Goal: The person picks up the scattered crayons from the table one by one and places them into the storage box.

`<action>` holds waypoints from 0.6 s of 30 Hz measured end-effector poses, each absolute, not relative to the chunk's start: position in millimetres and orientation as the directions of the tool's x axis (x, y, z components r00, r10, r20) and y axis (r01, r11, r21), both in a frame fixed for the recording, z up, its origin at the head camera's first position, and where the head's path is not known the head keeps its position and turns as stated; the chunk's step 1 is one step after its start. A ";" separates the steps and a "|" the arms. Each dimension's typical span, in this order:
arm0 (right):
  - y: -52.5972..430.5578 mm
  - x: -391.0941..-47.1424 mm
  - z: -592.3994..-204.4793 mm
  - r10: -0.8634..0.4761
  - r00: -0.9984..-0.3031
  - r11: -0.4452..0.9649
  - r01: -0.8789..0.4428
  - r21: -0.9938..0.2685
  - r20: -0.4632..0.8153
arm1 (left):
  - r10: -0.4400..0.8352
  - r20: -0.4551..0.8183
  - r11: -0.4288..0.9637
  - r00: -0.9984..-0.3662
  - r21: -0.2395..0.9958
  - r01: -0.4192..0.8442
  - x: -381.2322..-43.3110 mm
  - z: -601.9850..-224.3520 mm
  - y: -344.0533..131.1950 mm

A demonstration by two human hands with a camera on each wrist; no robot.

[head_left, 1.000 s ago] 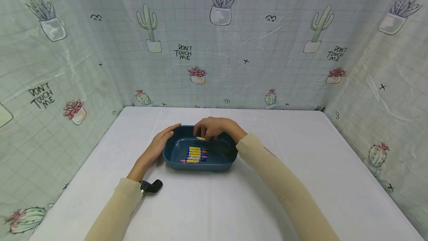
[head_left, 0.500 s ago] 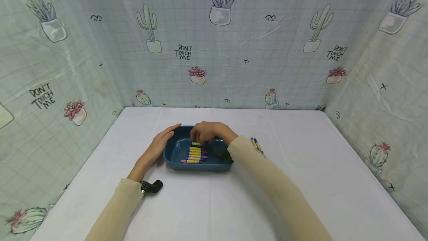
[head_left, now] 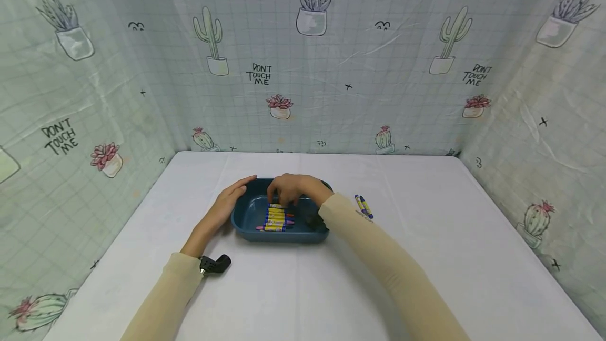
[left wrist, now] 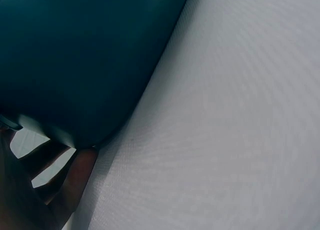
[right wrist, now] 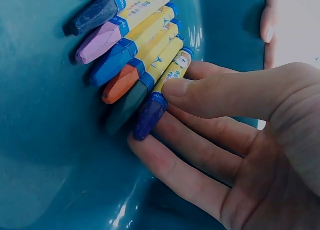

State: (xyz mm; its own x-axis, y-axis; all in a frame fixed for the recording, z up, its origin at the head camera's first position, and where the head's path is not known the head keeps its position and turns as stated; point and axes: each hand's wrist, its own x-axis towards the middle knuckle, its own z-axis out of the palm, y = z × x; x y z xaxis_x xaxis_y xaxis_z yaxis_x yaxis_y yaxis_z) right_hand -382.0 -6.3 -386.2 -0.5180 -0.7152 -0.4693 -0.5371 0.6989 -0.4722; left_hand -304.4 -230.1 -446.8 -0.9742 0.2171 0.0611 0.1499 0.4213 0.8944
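Observation:
A dark blue tray (head_left: 306,237) stands on the table. Inside it several oil pastels (head_left: 276,220) in yellow-and-blue wrappers lie side by side in a row. My right hand (head_left: 290,187) reaches into the tray and pinches a violet oil pastel (right wrist: 172,76) between thumb and fingers. This one lies at the far end of the row, right beside a dark green oil pastel (right wrist: 131,105). My left hand (head_left: 226,204) rests against the tray's left end, its fingers extended along the outside, with fingertips (left wrist: 86,157) at the tray wall in the left wrist view.
Two more oil pastels (head_left: 363,206) lie on the white table (head_left: 416,236) right of the tray, close to the right sleeve (head_left: 379,257). A black wrist device (head_left: 215,264) sticks out from the left wrist. A cactus-print curtain (head_left: 350,88) stands behind and at both sides.
My right hand has moved left and toward me, bringing the violet oil pastel down to the row's far end. The two oil pastels on the table have come into view. My left hand stays put.

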 end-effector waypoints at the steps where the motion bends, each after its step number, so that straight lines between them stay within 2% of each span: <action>1: -6.9 -382.1 -386.3 -0.715 -0.519 0.699 -0.539 -0.469 -0.468 | 0.213 0.064 0.420 -0.975 0.895 0.151 -306.9 -451.1 -231.2; 7: -10.4 -381.4 -386.7 -0.703 -0.533 0.711 -0.548 -0.442 -0.471 | 0.205 0.096 0.433 -0.974 0.884 0.178 -312.6 -463.7 -236.6; 18: -12.5 -376.9 -390.5 -0.704 -0.551 0.709 -0.586 -0.392 -0.448 | 0.210 0.081 0.410 -0.974 0.898 0.163 -306.5 -454.5 -234.3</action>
